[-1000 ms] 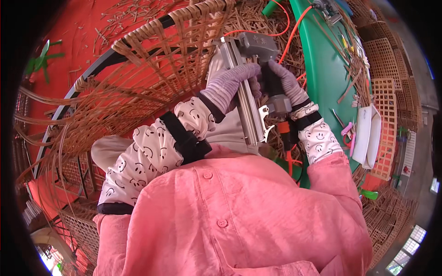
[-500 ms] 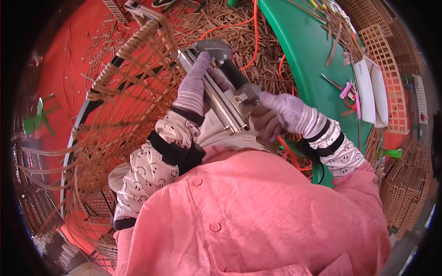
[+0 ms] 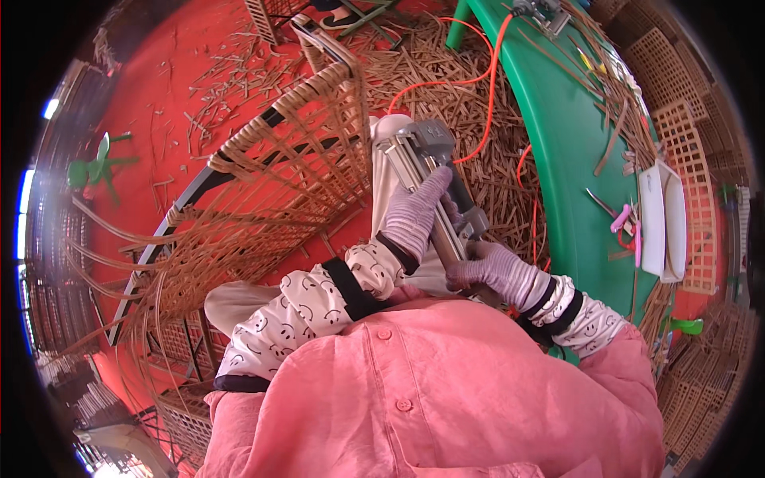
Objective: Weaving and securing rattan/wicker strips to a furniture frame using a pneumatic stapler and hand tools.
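Observation:
My gloved left hand (image 3: 416, 207) is closed round the silver rail of a grey pneumatic staple gun (image 3: 437, 137), its thumb lying along the rail. Lower down, my gloved right hand (image 3: 500, 275) has its fingers wrapped over the tool's near end. The staple gun lies slantwise above my lap, its grey head pointing away from me. To the left leans a part-woven rattan-style furniture frame (image 3: 312, 94), with brown strips wrapped along its bars and long loose ends trailing left. My left hand is just right of its woven side, apart from it.
A green table (image 3: 530, 103) curves along the right, carrying pink-handled scissors (image 3: 625, 219), a white tray (image 3: 653, 215) and another metal tool (image 3: 546, 14). An orange hose (image 3: 496, 84) hangs from its far end. Brown strip scraps (image 3: 446, 68) cover the floor ahead. A green stool (image 3: 102, 169) stands left.
The staple gun has come nearer my body and to the right in both hands. My right hand has shifted from behind its handle onto its near end. The view has swung slightly.

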A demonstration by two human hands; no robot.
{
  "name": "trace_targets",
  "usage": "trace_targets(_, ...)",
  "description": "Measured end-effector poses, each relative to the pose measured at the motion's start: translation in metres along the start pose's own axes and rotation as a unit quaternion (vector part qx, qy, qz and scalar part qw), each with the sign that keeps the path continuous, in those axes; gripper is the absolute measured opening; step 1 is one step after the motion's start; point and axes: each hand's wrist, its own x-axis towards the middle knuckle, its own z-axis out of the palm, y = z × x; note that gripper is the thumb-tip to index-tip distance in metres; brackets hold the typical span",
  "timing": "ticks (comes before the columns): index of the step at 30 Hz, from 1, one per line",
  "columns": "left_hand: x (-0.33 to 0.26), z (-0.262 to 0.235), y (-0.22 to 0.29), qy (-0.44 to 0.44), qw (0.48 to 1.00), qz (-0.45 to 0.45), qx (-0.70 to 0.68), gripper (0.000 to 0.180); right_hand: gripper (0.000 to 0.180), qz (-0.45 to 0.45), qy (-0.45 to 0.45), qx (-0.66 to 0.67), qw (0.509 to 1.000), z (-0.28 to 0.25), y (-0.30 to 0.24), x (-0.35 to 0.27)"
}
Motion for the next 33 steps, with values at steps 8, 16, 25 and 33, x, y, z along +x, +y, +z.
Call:
trace_targets(8, 0.003, -0.020, 0.012, 0.069, 0.994, -0.071, -0.040, 0.031, 0.052, -0.173, 0.174, -0.310, 0.918, -0.065, -0.040, 0.016)
trace_targets(16, 0.007, -0.042, 0.017, 0.068, 0.994, -0.066, -0.049, 0.033, 0.054, -0.072, -0.080, 0.252, 0.962, -0.054, -0.021, 0.108)
trace_targets(25, 0.002, -0.061, 0.020, -0.046, 0.979, 0.033, 0.198, 0.054, 0.065, -0.085, -0.159, 0.332, 0.926, -0.042, -0.028, 0.084)
trace_targets(33, -0.120, -0.053, 0.146, -0.045, 0.685, 0.317, 0.654, 0.033, 0.057, -0.190, -0.115, 0.203, 0.954, -0.035, -0.083, 0.001)
